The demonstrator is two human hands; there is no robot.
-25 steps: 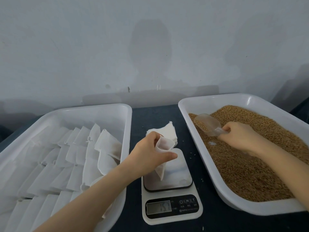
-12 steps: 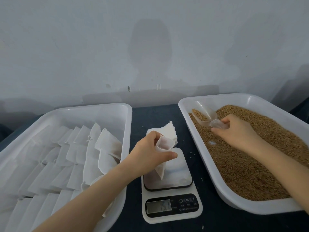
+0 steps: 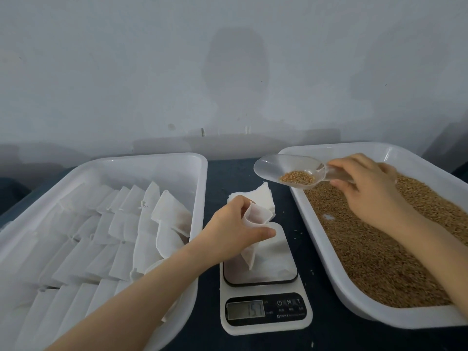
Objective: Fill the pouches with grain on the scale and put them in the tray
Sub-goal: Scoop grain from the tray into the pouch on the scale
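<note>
Scale point(image 3: 266, 325) rests on dark tabletop point(image 3: 329, 338) against a pale wall point(image 3: 228, 72).

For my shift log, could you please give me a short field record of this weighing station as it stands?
Left hand: pinches white pouch open above scale
Right hand: grips clear scoop above grain tray edge
Scoop load: a little grain
Display: digits 157
Left tray: rows of white pouches
Behind scale: stack of flat pouches
</note>
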